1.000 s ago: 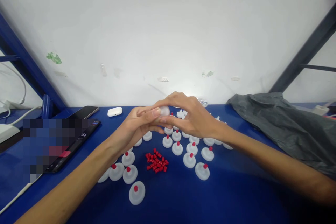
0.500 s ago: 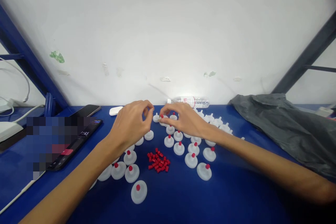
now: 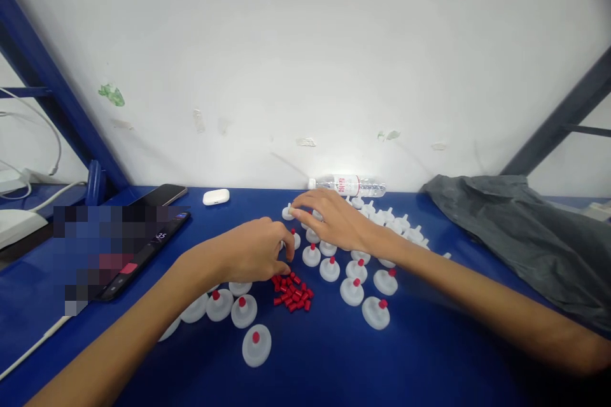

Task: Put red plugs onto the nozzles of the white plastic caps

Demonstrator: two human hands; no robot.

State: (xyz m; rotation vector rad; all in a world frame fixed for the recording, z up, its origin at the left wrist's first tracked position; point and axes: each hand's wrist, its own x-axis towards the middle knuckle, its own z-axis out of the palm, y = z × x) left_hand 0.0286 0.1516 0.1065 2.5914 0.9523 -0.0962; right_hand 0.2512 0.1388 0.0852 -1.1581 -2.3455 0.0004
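My left hand [image 3: 258, 249] reaches down to the pile of small red caps [image 3: 296, 294]. Its thumb and forefinger are apart at the pile's far edge, with no cap seen between them. Farther back, my right hand [image 3: 330, 219] has its thumb and forefinger closed at the tip of a white plastic disc with a nozzle [image 3: 286, 212], which has no red cap on it. Beneath and around the right hand stand several white discs with red caps on their nozzles, such as a capped disc [image 3: 329, 270]. Some of these are partly hidden by the hand.
More capped discs [image 3: 256, 351] lie at the left front. Uncapped discs [image 3: 394, 224] are grouped at the back right. A plastic bottle [image 3: 360, 186] lies along the wall. Dark grey cloth [image 3: 506, 235] covers the right side. A white case [image 3: 216, 197] and phones [image 3: 155, 238] are at left.
My left hand has moved down toward me, from beside the right hand to the red caps. My right hand has left a capped disc and is now at an uncapped one.
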